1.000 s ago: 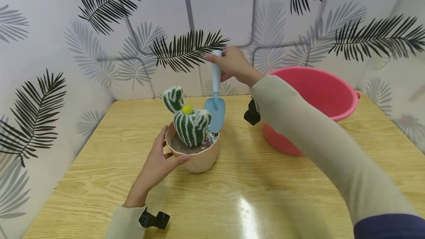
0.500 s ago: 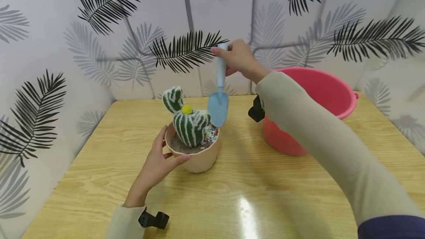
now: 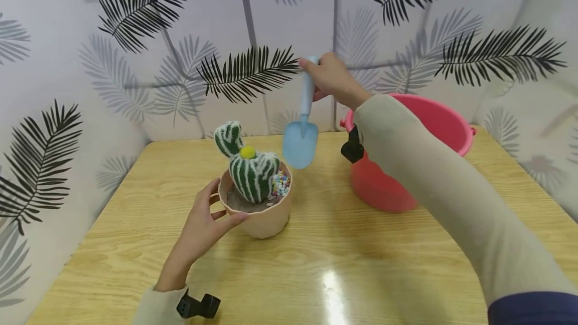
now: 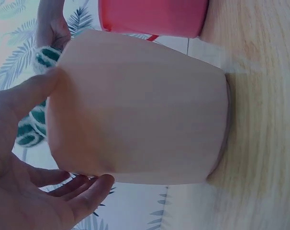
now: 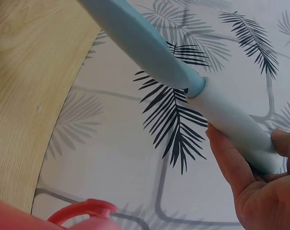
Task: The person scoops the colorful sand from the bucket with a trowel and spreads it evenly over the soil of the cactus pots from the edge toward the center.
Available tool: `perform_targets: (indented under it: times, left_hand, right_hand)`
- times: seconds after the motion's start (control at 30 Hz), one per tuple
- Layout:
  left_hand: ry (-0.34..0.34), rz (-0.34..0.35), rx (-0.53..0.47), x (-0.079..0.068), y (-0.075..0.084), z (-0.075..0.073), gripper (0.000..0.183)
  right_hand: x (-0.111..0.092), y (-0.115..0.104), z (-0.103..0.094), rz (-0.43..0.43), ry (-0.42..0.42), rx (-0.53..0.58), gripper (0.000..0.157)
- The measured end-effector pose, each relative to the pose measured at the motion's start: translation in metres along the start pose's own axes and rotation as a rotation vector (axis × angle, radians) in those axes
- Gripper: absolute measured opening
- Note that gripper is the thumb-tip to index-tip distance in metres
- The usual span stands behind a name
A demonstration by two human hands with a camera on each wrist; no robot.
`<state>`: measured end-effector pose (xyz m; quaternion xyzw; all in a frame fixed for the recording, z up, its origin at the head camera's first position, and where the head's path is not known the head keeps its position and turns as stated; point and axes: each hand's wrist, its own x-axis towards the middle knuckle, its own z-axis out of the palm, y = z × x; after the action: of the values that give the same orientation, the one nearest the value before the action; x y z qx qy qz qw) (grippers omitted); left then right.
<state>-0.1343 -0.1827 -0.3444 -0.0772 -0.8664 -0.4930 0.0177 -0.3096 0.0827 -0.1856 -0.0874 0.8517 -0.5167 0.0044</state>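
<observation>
My right hand (image 3: 331, 79) grips the pale handle of a light-blue garden trowel (image 3: 300, 145), blade hanging down. The blade is in the air just right of and above a peach flowerpot (image 3: 266, 223), apart from it. In the right wrist view the fingers and thumb wrap the end of the trowel's handle (image 5: 231, 120). My left hand (image 3: 198, 224) holds the flowerpot by its left side, thumb at the front rim. A knitted green-and-white cactus (image 3: 253, 177) with a yellow tuft stands in dark soil. Colourful small beads (image 3: 281, 183) lie on the soil's right side.
A pink-red bucket (image 3: 384, 189) stands on the wooden table (image 3: 343, 245) to the right, partly hidden behind my right sleeve. Behind the table rises a wall (image 3: 289, 24) with a leaf pattern.
The trowel has moved up and right, away from the flowerpot, and more beads show. My left hand keeps its hold on the pot. The head view has shifted slightly.
</observation>
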Motion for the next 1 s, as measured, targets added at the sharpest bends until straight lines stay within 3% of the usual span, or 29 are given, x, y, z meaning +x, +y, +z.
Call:
perform_targets:
  times: [0.2, 0.4, 0.67, 1.0]
  left_hand:
    - [0.039, -0.049, 0.018, -0.007, 0.008, 0.000, 0.081]
    - [0.084, -0.071, 0.041, -0.011, 0.017, 0.003, 0.072]
    - [0.154, -0.065, 0.095, -0.019, 0.031, 0.004, 0.062]
    - [0.174, -0.023, 0.103, -0.030, 0.040, 0.013, 0.052]
  right_hand:
    - [-0.001, 0.000, -0.009, 0.028, 0.028, -0.047, 0.042]
    - [-0.002, 0.002, -0.024, 0.060, 0.042, -0.025, 0.043]
    - [-0.006, -0.001, -0.043, 0.067, 0.055, -0.052, 0.037]
    - [-0.007, 0.000, -0.062, 0.110, 0.097, -0.022, 0.040]
